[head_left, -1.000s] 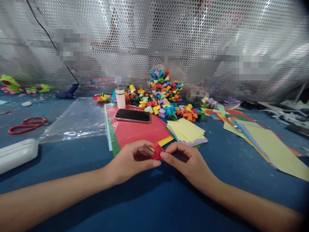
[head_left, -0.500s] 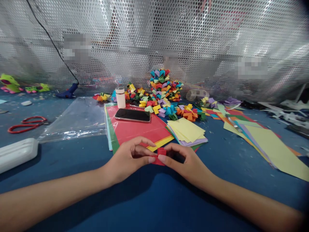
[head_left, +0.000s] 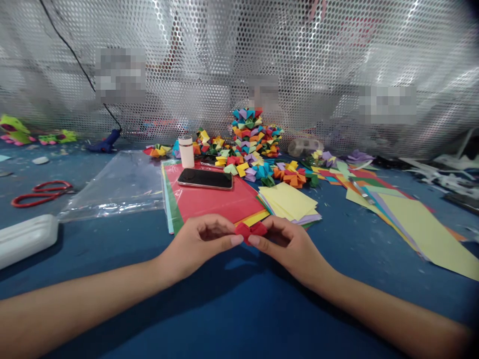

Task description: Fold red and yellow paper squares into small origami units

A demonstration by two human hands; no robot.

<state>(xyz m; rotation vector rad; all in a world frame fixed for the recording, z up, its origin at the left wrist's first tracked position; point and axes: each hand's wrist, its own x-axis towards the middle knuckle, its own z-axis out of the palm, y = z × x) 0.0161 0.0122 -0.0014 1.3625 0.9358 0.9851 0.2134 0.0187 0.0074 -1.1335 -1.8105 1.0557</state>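
Note:
Between my two hands is a small folded piece of red paper (head_left: pixel 250 230), held just above the blue table. My left hand (head_left: pixel 204 243) pinches its left end with thumb and fingers. At the right end, my right hand (head_left: pixel 290 245) grips it the same way, its thumb along the near side. Parts of the paper are hidden by my fingertips. Just beyond lie large coloured sheets with a red one (head_left: pixel 213 202) on top, and a stack of small yellow squares (head_left: pixel 288 200).
A black phone (head_left: pixel 205 178) and a white cylinder (head_left: pixel 186 152) rest on the sheets. Colourful folded paper pieces (head_left: pixel 249 132) are piled behind. Red-handled scissors (head_left: pixel 41 193), a white case (head_left: pixel 28 239) and a blue glue gun (head_left: pixel 105 141) lie left; paper strips (head_left: pixel 422 224) lie right.
The red paper has been turned and raised slightly, and its folds now spread wider between my fingers. Both hands keep hold of it and have shifted only a little.

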